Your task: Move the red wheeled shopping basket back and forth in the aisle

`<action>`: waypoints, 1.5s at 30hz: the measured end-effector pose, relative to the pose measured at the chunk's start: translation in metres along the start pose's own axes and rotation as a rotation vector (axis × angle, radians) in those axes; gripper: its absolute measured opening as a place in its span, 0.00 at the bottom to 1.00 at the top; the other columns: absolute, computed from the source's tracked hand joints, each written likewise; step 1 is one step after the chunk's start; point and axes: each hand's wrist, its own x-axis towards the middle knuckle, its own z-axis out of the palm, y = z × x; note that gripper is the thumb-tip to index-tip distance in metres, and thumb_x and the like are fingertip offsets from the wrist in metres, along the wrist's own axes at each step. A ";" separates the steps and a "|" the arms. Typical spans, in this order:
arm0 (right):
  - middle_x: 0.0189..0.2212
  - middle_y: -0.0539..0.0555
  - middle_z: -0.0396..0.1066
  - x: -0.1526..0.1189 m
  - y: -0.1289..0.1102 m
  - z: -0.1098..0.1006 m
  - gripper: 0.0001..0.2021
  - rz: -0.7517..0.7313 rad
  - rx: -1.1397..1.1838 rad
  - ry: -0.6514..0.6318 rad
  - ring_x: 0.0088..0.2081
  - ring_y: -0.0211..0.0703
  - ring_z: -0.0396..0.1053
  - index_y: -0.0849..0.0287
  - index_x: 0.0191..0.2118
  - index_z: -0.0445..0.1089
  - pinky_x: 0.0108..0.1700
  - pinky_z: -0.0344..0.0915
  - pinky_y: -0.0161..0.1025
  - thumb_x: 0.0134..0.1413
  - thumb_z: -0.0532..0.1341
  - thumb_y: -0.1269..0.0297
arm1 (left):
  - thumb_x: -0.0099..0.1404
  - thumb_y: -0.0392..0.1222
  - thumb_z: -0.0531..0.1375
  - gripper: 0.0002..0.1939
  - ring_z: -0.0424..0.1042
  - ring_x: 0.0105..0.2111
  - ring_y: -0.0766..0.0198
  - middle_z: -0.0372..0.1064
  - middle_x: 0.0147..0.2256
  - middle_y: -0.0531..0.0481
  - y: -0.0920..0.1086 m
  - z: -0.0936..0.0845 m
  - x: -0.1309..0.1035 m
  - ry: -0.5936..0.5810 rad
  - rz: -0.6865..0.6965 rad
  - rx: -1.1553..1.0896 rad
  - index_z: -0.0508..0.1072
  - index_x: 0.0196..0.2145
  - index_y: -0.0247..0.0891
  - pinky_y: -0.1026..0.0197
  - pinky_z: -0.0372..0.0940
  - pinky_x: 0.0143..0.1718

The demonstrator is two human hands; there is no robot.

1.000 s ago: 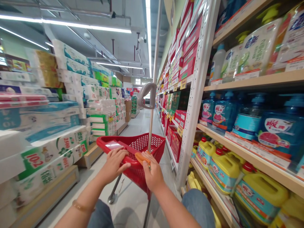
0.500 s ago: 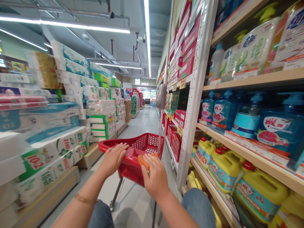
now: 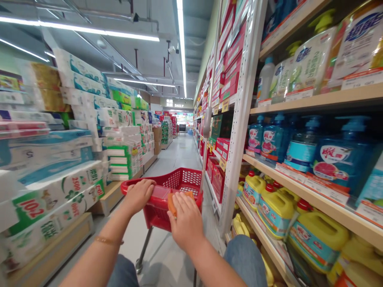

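My left hand (image 3: 139, 196) lies over the left part of a red plastic shopping cart's (image 3: 161, 190) handle end, its fingers bent over the top edge. An orange cloth (image 3: 172, 205) is under my right hand (image 3: 187, 217), which presses it against the right part of the same handle. Part of the cloth shows past the thumb and fingertips; the palm hides the rest. Beyond both hands, the cart's perforated basket (image 3: 188, 177) faces down the aisle.
Stacked tissue packs (image 3: 56, 203) line the left side on a low wooden platform (image 3: 60, 247). Close on the right, a shelf unit (image 3: 293, 175) holds blue pump bottles (image 3: 333, 153) and yellow jugs (image 3: 317, 235). A white perforated post (image 3: 239, 131) stands beside the cart. The aisle floor (image 3: 179, 153) stretches ahead.
The view has shifted slightly, so the surroundings sit further left. My right hand and the orange cloth have slid a little left along the handle. My left hand stays on it.
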 end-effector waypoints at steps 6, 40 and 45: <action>0.57 0.60 0.65 -0.008 0.021 -0.011 0.21 0.097 -0.038 0.071 0.60 0.51 0.60 0.64 0.58 0.65 0.62 0.56 0.52 0.63 0.52 0.64 | 0.70 0.43 0.38 0.23 0.69 0.45 0.53 0.73 0.47 0.43 -0.014 0.011 -0.010 0.019 0.069 0.106 0.71 0.45 0.38 0.50 0.58 0.48; 0.52 0.62 0.70 0.037 0.040 0.004 0.18 0.279 -0.010 0.009 0.56 0.52 0.65 0.65 0.53 0.69 0.59 0.58 0.51 0.63 0.52 0.63 | 0.71 0.46 0.39 0.26 0.75 0.33 0.55 0.76 0.29 0.43 0.036 -0.010 -0.029 0.035 0.096 0.209 0.73 0.29 0.37 0.56 0.60 0.34; 0.53 0.62 0.69 0.040 0.015 0.010 0.18 0.136 0.009 -0.042 0.57 0.51 0.63 0.64 0.53 0.70 0.60 0.56 0.50 0.61 0.55 0.62 | 0.71 0.45 0.40 0.25 0.74 0.29 0.55 0.75 0.27 0.41 0.068 -0.006 -0.037 0.033 0.105 0.209 0.72 0.30 0.36 0.57 0.59 0.30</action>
